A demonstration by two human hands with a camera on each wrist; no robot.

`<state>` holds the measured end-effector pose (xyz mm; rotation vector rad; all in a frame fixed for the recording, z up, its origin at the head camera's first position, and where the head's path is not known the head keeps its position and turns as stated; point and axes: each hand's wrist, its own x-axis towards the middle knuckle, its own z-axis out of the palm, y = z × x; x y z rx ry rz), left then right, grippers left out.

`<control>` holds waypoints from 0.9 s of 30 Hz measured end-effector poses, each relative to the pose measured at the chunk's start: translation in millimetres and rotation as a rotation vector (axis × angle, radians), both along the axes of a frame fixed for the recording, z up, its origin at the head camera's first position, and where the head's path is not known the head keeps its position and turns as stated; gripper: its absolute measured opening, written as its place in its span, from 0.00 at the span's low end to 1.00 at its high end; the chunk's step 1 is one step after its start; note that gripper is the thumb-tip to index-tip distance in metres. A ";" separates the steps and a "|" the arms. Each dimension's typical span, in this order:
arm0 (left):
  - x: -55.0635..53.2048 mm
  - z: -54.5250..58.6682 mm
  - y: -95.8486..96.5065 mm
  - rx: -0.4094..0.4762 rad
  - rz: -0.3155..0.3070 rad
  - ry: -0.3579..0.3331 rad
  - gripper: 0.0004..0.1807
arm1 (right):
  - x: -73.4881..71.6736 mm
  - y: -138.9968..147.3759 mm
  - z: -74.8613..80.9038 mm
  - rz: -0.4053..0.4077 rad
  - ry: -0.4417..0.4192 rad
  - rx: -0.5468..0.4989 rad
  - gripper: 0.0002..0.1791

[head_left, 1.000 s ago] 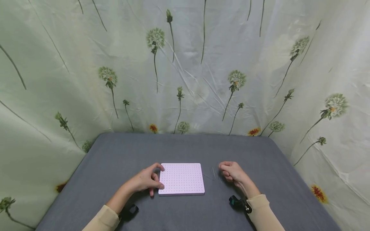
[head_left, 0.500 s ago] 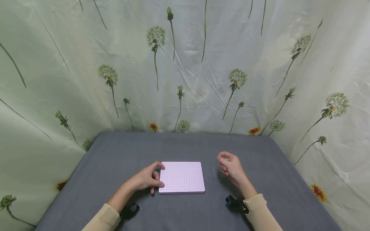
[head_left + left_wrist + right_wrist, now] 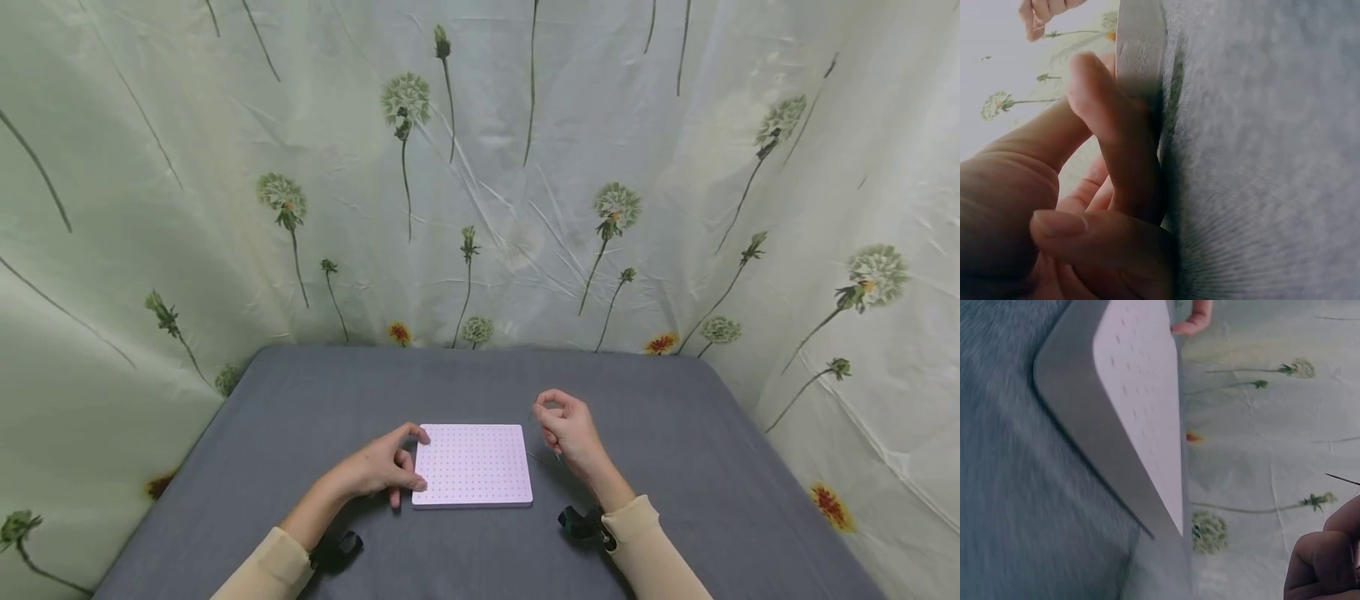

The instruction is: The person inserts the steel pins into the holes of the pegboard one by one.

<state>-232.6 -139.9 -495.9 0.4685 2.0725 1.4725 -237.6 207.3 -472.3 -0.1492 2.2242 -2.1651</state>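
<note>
A pale pink board (image 3: 474, 463) with rows of small holes lies flat on the grey cloth. My left hand (image 3: 378, 465) holds its left edge, thumb at the near corner and forefinger at the far one. In the left wrist view the curled fingers of that hand (image 3: 1119, 131) rest against the board's side (image 3: 1140, 47). Just beyond the board's right side, raised above the cloth, my right hand (image 3: 568, 427) pinches a thin needle. The dark tip of this needle (image 3: 1340, 479) sticks out past the fingers in the right wrist view.
A thin wire-like piece (image 3: 542, 459) lies on the cloth close to the board's right edge, partly hidden by the right hand. The grey table surface (image 3: 337, 383) ends at a curtain (image 3: 510, 208) printed with dandelions.
My right hand has risen from the cloth beside the thin pieces and moved left towards the board, carrying the needle. The left hand and the board have stayed in place.
</note>
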 end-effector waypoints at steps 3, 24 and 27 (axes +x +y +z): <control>-1.0 -0.7 -0.5 0.001 -0.008 -0.012 0.36 | -2.8 -10.4 -4.5 0.027 -0.019 0.008 0.03; -4.2 0.9 -0.9 -0.018 -0.026 -0.018 0.35 | -11.8 -36.3 -35.2 0.089 -0.094 0.098 0.05; -3.8 0.5 -0.6 -0.014 -0.028 -0.020 0.35 | -11.2 -37.4 -36.5 0.077 -0.092 0.120 0.04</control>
